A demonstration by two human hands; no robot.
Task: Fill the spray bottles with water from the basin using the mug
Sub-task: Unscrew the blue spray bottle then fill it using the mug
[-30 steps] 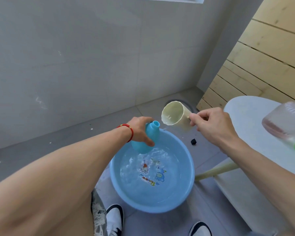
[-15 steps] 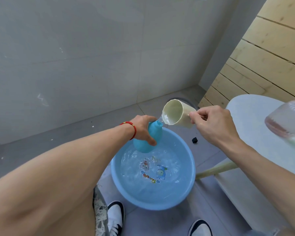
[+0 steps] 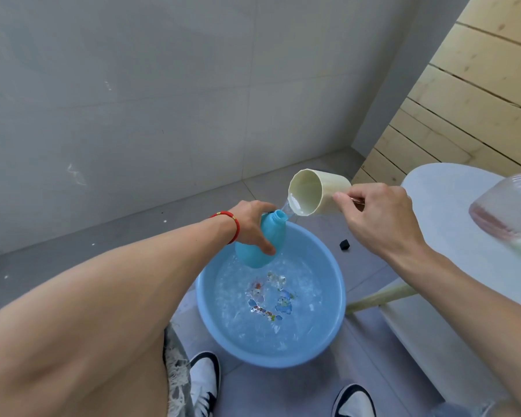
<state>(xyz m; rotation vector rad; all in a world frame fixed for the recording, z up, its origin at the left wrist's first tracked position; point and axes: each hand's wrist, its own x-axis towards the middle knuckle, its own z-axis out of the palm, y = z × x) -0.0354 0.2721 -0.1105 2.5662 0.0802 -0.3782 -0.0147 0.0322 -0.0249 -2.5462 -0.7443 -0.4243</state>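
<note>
Here, left hand [image 3: 250, 224] grips blue bottle [image 3: 260, 242] over basin [image 3: 337, 299]; right hand [image 3: 379, 218], at 3 o'clock, pinches tilted mug [image 3: 316, 192], water streaming into neck.

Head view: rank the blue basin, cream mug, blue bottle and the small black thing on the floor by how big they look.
1. blue basin
2. blue bottle, partly hidden by the left hand
3. cream mug, close to the bottle in size, so that order is unsure
4. small black object
</note>
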